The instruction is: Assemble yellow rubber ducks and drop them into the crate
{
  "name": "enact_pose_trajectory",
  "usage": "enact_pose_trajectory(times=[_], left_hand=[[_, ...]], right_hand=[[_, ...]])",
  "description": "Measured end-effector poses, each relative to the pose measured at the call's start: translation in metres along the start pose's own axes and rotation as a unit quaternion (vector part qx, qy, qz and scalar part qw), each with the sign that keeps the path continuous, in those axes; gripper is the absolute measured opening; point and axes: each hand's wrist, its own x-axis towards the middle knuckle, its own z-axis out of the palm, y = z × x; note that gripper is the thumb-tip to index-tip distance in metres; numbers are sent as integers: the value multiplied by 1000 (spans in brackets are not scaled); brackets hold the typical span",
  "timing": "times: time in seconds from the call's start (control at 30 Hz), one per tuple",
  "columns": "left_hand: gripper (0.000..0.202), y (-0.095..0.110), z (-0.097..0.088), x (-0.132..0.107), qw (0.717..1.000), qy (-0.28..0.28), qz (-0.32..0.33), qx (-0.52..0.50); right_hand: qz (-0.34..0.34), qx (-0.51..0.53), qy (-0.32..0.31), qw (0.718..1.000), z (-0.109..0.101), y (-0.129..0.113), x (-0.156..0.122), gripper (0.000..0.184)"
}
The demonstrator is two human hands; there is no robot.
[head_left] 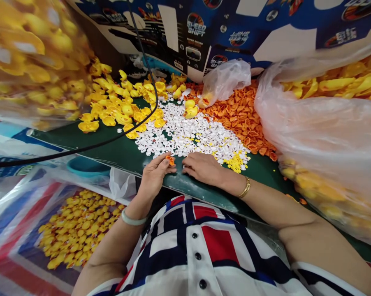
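My left hand [154, 172] is closed, pinching a small orange duck-beak piece [170, 160] between thumb and fingertips over the near edge of the green table [204, 187]. A short gap to its right, my right hand [204, 167] has its fingers curled together, palm down; a tiny pale bit shows at the fingertips, too small to name. Just beyond both hands spreads a pile of white eye pieces [185, 129] with dark dots. Small yellow pieces [237, 162] lie near my right wrist. A heap of orange beak pieces [237, 115] sits behind on the right.
Yellow duck shells [117, 105] lie at the back left, beside a large clear bag [34, 78] of them. Another plastic bag [321, 127] bulges on the right. A black cable [111, 144] crosses the left side. Below stands a striped sack [22, 230] holding yellow duck heads [80, 226].
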Motion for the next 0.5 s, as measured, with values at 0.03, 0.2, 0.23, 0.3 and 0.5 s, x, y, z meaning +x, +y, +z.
enact_pose_trajectory(times=[0.03,0.2,0.23,0.3,0.5], left_hand=[[39,1,1,1,1000,-5,-9,-7],[37,6,6,1,998,-29,-47,-38],[37,6,8,0,997,-33,-50,-42],[36,5,10,-1,997,-42,-54,-47],[33,-2,24,-5,995,-68,-52,-47]], right_hand=[[3,-22,-16,1000,2,-2,1,16],[27,36,-18,999,5,1,8,11],[36,99,2,994,4,3,8,10],[66,274,48,958,0,6,6,10],[137,567,131,802,3,2,1,24]])
